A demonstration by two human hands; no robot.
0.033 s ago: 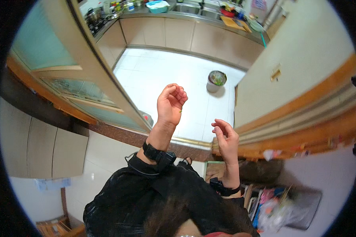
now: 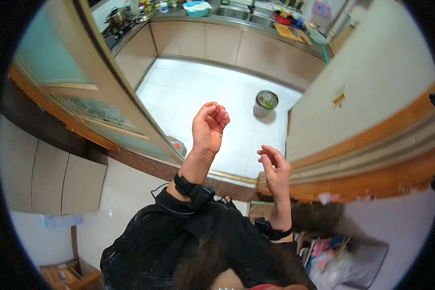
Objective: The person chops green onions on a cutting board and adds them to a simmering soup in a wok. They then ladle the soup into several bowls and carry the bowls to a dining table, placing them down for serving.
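Observation:
In front of me my left hand [image 2: 210,126] is raised with its palm turned inward. Its fingers curl loosely and hold nothing, but a tiny green scrap [image 2: 221,137] clings to the edge of the palm. Lower and to the right, my right hand [image 2: 276,170] hovers in the air, thumb and fingers apart, with no object in it. Both wrists wear black bands, the left one carrying a small black box [image 2: 202,194]. Neither hand touches anything. Beyond them on the white floor stands a white bucket [image 2: 265,105] with green scraps in its dark-lined top.
A doorway opens onto a kitchen, with a glass-paned door [image 2: 89,87] at left and a pale door [image 2: 357,87] at right. A jug [image 2: 177,146] with a red cap stands by the left door. Along the far counter are a sink [image 2: 231,13], stove and cutting board [image 2: 292,33].
The view has shifted slightly, so the kitchen and bucket sit a little lower and the jug shows more. Both hands keep their pose.

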